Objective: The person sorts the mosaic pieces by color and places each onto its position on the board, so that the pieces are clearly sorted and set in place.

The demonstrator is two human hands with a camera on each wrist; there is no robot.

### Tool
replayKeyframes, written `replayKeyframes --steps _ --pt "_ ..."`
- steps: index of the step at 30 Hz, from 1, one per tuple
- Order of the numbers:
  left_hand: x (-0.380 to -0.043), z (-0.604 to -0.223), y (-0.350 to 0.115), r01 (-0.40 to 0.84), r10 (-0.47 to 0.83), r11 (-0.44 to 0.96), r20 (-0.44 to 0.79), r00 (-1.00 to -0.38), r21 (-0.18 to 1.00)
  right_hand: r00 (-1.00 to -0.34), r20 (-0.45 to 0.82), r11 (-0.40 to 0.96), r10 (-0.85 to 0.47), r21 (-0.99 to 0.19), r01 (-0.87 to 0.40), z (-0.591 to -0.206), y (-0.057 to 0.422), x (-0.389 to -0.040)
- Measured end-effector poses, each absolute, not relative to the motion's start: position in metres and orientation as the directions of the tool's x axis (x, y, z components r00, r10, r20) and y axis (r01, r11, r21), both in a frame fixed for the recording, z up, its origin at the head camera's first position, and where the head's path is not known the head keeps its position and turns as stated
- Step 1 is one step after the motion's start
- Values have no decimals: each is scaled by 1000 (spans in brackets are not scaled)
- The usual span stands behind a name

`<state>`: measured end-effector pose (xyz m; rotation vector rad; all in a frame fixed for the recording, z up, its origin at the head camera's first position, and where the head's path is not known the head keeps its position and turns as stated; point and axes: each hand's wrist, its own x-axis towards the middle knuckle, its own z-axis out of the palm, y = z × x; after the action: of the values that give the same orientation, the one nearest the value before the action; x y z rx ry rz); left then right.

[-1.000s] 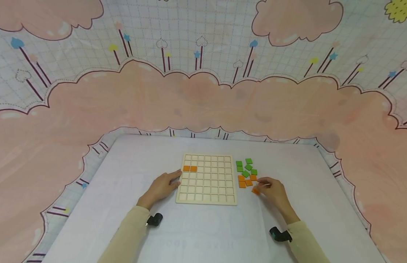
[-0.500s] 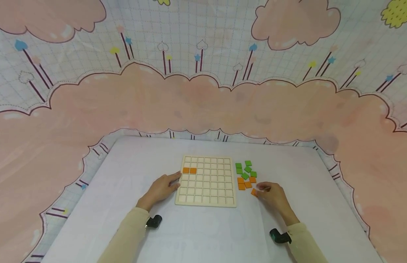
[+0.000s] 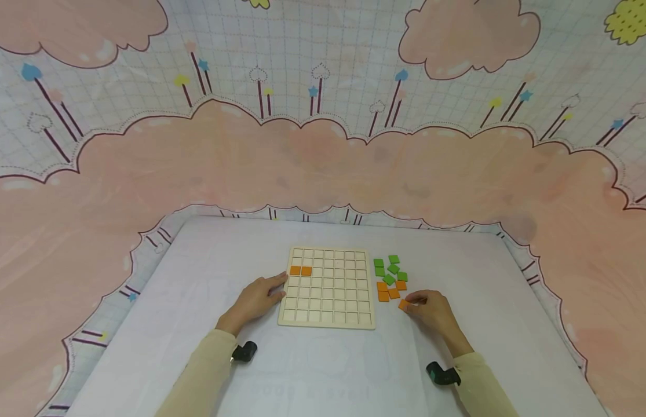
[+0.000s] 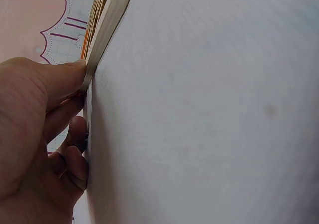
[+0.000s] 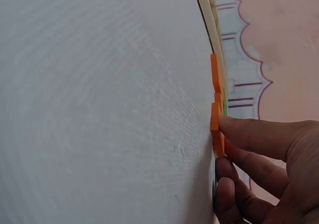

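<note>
Orange tile (image 3: 402,304) lies on the tabletop (image 3: 328,370) off the right side of the grid board, at the near end of the loose pieces, turned with a corner toward the wearer. Right hand (image 3: 432,307) on it: thumb and forefinger bent in, pinching it; right-wrist view shows the thumb on the tile, remaining fingers curled alongside.

Change: half a second ago a gap showed between thumb and forefinger; it has now narrowed down to the tile. Tile itself has not visibly shifted.

Four orange tiles (image 3: 383,296) just beyond the pinched one, close together. Six green tiles (image 3: 380,271) farther back, some touching, some askew. Same count and layout as earlier.

Grid board (image 3: 329,294) flat, pale wood colour. Two orange tiles (image 3: 306,271) side by side in its third row from the far edge, leftmost cells; unchanged.

Left hand (image 3: 257,298) at the board's left edge, thumb and forefinger loosely spread, fingertips touching the rim; nothing gripped. Same place as before.

Outward: pale yellow sleeves (image 3: 197,370), black wrist devices (image 3: 244,351), cloud-patterned backdrop (image 3: 323,162). Head view tipped slightly up since a second ago.
</note>
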<state>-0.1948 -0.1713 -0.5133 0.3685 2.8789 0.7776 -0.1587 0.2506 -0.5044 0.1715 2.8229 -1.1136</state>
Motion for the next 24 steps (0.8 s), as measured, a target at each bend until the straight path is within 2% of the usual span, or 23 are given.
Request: replayKeyframes --steps 6,24 --pt "-195 -514 -172 200 269 838 -65 -961 508 -985 -150 720 90 -674 168 -504 248 -157" --pt "-194 -514 -172 205 273 823 -52 -961 530 -990 -109 705 88 -696 139 -501 248 -157"
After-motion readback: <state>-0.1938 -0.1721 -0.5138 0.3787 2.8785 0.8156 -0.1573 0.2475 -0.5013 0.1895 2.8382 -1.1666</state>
